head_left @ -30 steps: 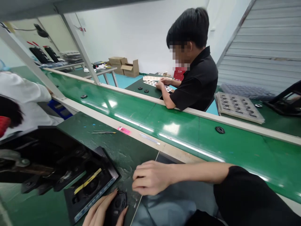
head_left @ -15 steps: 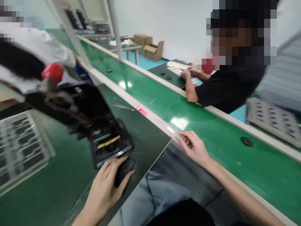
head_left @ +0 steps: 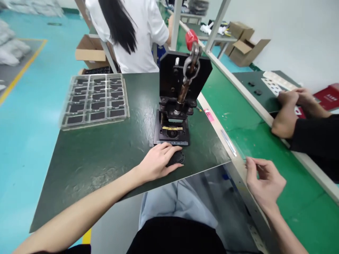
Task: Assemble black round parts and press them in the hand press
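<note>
On the green table, my left hand (head_left: 159,160) has its thumb and fingers around a round black plastic part (head_left: 178,158), which lies near the table's front edge. Just beyond it stands a black hand press (head_left: 182,95) with a red-capped lever and a yellow strip at its base. My right hand (head_left: 266,183) is over the rail beside the green conveyor, thumb and forefinger pinched together. Whatever is between those fingertips is too small or clear to make out. Thin, shiny strips (head_left: 229,143) lie on the rail just past the right fingertips.
A clear tray (head_left: 95,100) of black parts sits on the table's left. The conveyor (head_left: 238,116) runs along the right, with a pink label (head_left: 208,114) on its rail. Across it are a co-worker's hands (head_left: 293,102); another person (head_left: 137,35) stands behind the press.
The view has swung left and levelled, so the press now appears upright in the middle. My left hand stays at the round part; my right hand remains pinched by the rail.
</note>
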Demonstrator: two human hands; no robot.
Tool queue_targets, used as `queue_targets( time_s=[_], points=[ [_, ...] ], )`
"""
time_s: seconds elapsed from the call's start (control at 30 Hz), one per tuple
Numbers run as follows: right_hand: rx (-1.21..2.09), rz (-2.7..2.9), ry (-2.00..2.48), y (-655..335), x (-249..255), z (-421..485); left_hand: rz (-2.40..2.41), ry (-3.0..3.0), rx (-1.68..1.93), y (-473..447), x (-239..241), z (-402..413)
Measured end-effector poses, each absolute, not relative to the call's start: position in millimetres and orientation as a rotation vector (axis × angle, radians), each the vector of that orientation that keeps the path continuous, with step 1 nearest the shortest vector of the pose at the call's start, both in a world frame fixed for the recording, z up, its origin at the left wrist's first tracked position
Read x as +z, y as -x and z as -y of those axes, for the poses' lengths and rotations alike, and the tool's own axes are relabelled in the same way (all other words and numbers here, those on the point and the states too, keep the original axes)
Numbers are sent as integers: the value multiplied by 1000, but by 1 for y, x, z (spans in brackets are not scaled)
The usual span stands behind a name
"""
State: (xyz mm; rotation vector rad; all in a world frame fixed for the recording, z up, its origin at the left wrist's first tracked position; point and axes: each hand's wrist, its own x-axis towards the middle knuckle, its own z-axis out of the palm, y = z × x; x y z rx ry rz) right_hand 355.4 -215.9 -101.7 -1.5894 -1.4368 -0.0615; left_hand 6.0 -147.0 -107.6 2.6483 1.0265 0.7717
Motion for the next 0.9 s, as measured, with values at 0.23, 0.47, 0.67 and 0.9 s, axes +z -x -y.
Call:
queue_targets(
  time_s=[0.23, 0.47, 0.67, 0.9],
  points=[
    [643, 1692, 1241, -259, -76, 137, -972, -2578, 800, -5, -109, 147],
    [569, 1849, 1082, -203, -101, 86, -841, -2542, 691, -3, -112, 147],
    [504, 1859, 1120, -200, -106, 81, -778, -2489, 743, -6, -116, 150],
    [564, 1821, 1092, -201, -109, 77, -769, -2389, 663, -4, -112, 144]
  ],
)
